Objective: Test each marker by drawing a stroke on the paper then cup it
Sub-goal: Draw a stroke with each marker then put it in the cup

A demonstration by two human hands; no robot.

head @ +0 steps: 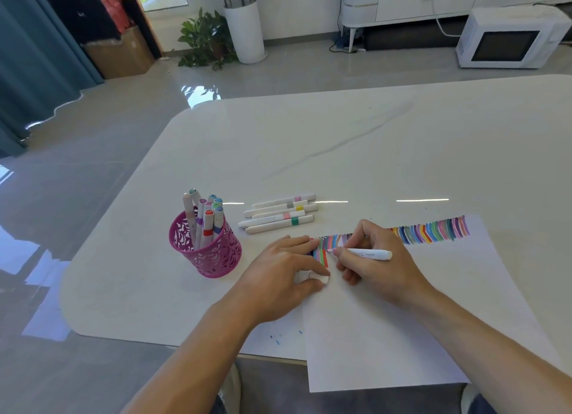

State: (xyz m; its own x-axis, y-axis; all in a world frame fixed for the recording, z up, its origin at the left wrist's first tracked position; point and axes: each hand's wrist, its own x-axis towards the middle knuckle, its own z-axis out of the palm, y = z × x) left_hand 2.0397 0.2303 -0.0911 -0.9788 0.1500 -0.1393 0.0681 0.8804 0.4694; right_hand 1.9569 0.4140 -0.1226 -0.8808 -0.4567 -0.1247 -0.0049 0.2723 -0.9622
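Note:
My right hand grips a white marker, its pink tip touching the white paper just right of the newest strokes. A row of several coloured strokes runs along the paper's far edge. My left hand lies on the paper's left corner and holds a small white cap under its thumb and fingers. A pink perforated cup with several markers upright in it stands to the left. Several capped markers lie side by side behind my hands.
The white table has a rounded corner at the near left. The paper overhangs the table's front edge. A second sheet with blue specks lies under it. Beyond the table are a potted plant, boxes and a microwave on the floor.

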